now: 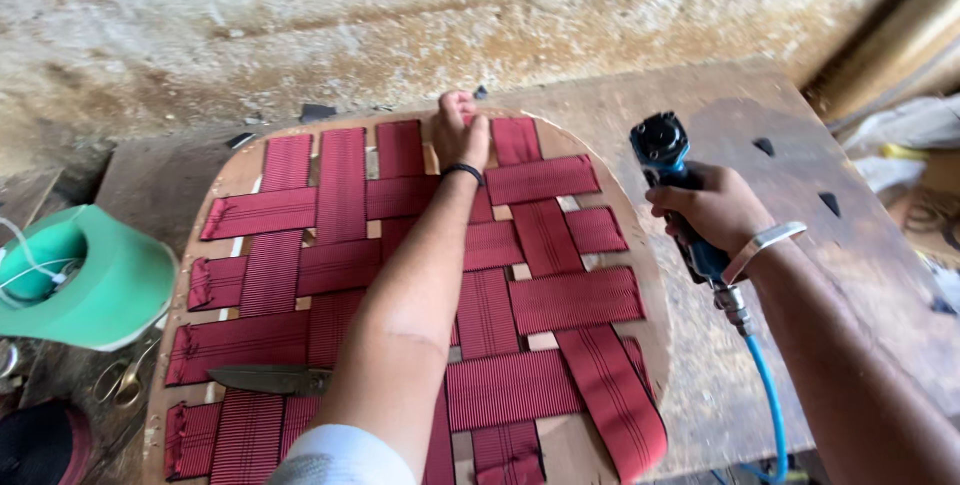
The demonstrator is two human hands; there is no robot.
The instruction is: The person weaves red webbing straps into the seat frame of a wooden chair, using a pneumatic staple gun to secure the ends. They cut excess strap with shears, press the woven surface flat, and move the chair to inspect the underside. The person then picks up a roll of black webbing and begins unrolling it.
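On the workbench (pixel 700 385) in front of you: rounded wooden seat frame (pixel 640 245) with red webbing (pixel 540 295) woven across most of it. Your left hand (pixel 460 135) is pinching a vertical strap end flat at the far edge. Your right hand (pixel 715 210) is closed around the blue pneumatic stapler (pixel 665 160), held off the right rim, blue air hose (pixel 768 385) trailing down. My read: weave nearly done; 1 diagonal strap at the near right hangs loose. No packages or labels visible; green tape roll (pixel 100 280) sits left.
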